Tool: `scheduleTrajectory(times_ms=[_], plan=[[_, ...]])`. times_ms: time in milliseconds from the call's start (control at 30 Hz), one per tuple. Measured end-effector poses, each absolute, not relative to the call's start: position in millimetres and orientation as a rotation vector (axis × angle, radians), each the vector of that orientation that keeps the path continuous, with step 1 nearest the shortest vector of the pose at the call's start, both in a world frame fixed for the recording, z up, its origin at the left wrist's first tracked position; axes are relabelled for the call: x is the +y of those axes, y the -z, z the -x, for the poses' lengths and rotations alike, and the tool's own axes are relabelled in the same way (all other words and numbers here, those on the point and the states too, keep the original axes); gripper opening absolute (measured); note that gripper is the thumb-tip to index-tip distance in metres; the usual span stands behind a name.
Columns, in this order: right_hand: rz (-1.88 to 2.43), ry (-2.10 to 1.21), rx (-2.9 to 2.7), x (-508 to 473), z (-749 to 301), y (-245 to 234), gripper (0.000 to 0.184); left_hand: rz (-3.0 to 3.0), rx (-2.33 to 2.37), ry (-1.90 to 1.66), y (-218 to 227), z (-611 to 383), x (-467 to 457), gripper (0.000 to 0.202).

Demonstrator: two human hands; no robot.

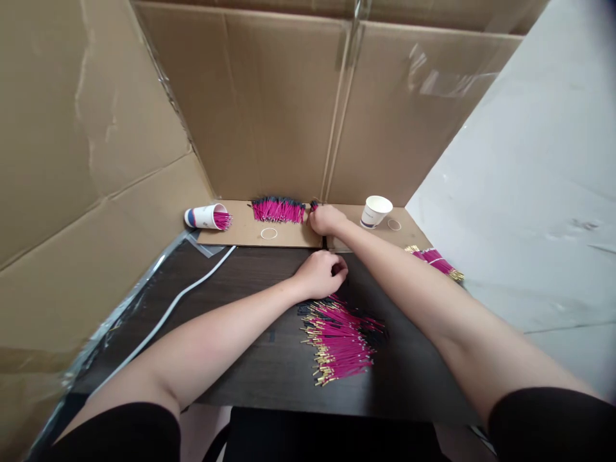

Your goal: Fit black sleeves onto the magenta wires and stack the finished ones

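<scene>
My right hand (pixel 326 219) reaches far forward to the cardboard ledge (pixel 289 235), fingers closed on a few pink wires at the right end of a neat row of pink wires (pixel 278 210). My left hand (pixel 320 273) rests curled on the dark table (pixel 250 301), just above a loose heap of pink wires with gold tips (pixel 339 339). What its fingers hold, if anything, is hidden.
A paper cup (pixel 208 217) lies on its side at the left with pink wires inside. An upright white cup (pixel 375 211) stands right of my hand. Two rubber bands (pixel 269 233) lie on the ledge. Another pink bundle (pixel 437 261) lies far right. Cardboard walls surround the table; a white cable (pixel 183 299) crosses left.
</scene>
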State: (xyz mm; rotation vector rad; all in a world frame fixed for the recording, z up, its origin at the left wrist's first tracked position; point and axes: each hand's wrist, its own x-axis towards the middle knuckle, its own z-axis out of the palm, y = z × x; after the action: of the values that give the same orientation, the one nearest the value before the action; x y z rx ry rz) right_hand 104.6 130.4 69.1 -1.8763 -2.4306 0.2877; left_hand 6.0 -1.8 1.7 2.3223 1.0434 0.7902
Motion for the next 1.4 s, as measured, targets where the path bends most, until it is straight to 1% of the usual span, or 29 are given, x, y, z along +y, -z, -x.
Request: scheduleTrajectory(times_ms=[167,267,400,567,633,700,833,967,1200,1333,1400], plan=[[2.007,-0.234,-2.390,141,-81,-70,0.046,-2.308,1.003,-0.780,-2,-6,-3,0.011],[2.034,-0.200,-2.364,143,-73,-70,0.051,-2.297,0.977,-0.807,-1,-5,-3,0.013],[2.031,-0.194,-2.351,144,-67,-72,0.053,-2.303,0.964,-0.828,0,-5,-3,0.012],[1.992,-0.150,-2.303,137,-80,-88,0.062,-2.304,0.981,-0.802,-1,-5,-2,0.010],[1.978,-0.114,-2.273,131,-97,-96,0.061,-2.305,1.002,-0.783,-1,-6,-2,0.011],[1.911,-0.077,-2.274,125,-119,-100,0.051,-2.308,1.014,-0.780,-2,-6,-2,0.012],[1.754,-0.130,-2.422,116,-153,-91,0.020,-2.320,1.034,-0.803,-2,-7,-1,0.014],[1.722,-0.176,-2.433,112,-157,-70,0.006,-2.337,1.028,-0.793,-1,-7,-1,0.015],[1.657,-0.212,-2.385,111,-134,-50,0.015,-2.318,1.024,-0.789,-1,-7,-1,0.013],[1.709,-0.204,-2.395,104,-120,-49,0.033,-2.294,1.053,-0.762,-3,-7,-2,0.013],[1.781,-0.129,-2.404,100,-113,-49,0.036,-2.286,1.053,-0.756,-3,-7,-3,0.011]])
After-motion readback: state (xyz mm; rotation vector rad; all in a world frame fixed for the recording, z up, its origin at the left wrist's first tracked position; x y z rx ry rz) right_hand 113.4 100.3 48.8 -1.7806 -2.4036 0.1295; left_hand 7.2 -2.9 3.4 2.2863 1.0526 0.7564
